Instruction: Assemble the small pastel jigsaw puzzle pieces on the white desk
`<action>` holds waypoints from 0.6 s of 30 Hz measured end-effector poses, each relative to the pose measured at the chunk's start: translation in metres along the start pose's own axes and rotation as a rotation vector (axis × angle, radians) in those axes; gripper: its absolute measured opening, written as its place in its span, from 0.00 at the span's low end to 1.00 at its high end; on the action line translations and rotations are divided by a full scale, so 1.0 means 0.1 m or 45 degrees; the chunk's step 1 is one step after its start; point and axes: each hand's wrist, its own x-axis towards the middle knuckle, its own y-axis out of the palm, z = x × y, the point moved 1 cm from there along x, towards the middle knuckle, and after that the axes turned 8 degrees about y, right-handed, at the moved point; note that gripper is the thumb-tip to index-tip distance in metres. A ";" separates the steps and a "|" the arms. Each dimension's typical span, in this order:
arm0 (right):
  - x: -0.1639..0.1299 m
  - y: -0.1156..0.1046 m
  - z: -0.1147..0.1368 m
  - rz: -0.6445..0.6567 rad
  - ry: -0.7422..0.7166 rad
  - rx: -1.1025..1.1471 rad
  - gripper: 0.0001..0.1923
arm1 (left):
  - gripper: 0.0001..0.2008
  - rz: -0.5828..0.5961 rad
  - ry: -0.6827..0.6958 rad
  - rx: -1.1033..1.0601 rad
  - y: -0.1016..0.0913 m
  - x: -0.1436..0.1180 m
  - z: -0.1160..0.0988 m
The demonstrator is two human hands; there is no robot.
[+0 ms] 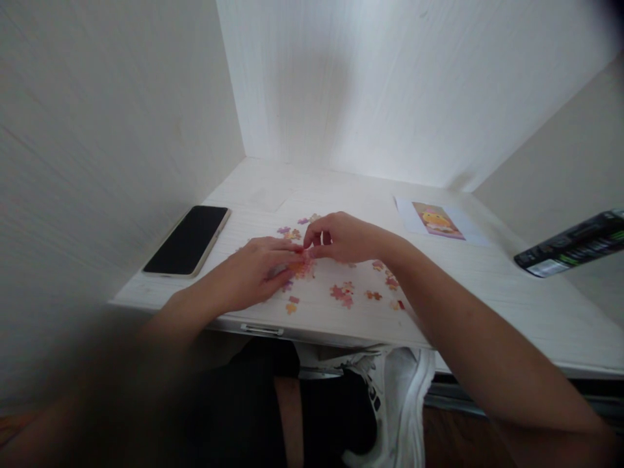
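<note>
Glossy phone, matt wood-grain desk

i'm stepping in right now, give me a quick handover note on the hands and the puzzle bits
Left hand: flat on the white desk, fingers resting on a small joined cluster of puzzle pieces.
Right hand: fingertips pinched together right above that cluster; whether a piece is between them is too small to tell.
Loose pieces lie scattered to the right and front of the hands, a few more behind them.
Reference picture lies at the back right; phone lies screen dark on the left.
Done: only a small patch looks joined.
Left: most pieces are apart.
</note>
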 end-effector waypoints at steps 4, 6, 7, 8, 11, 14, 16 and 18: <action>0.00 0.00 -0.02 -0.023 -0.080 -0.002 0.11 | 0.18 -0.121 -0.175 0.119 0.00 -0.02 0.03; 0.00 0.01 -0.01 0.014 -0.087 -0.009 0.10 | 0.16 -0.147 -0.254 0.184 -0.03 -0.03 0.05; 0.00 0.02 -0.01 0.025 -0.077 -0.012 0.10 | 0.15 -0.146 -0.266 0.203 -0.05 -0.04 0.05; 0.00 0.02 -0.01 0.031 -0.061 -0.019 0.10 | 0.14 -0.141 -0.264 0.213 -0.07 -0.04 0.05; 0.00 0.02 0.01 0.030 -0.006 -0.062 0.11 | 0.12 -0.117 -0.242 0.215 -0.11 -0.04 0.02; -0.01 0.00 0.01 0.059 0.014 -0.071 0.11 | 0.14 -0.075 -0.241 0.188 -0.10 -0.02 -0.04; 0.00 -0.01 0.00 0.068 0.007 -0.020 0.11 | 0.15 -0.085 -0.224 0.178 -0.05 0.00 -0.08; 0.01 -0.04 -0.04 0.007 0.011 0.043 0.12 | 0.16 -0.110 -0.202 0.183 0.01 0.02 -0.12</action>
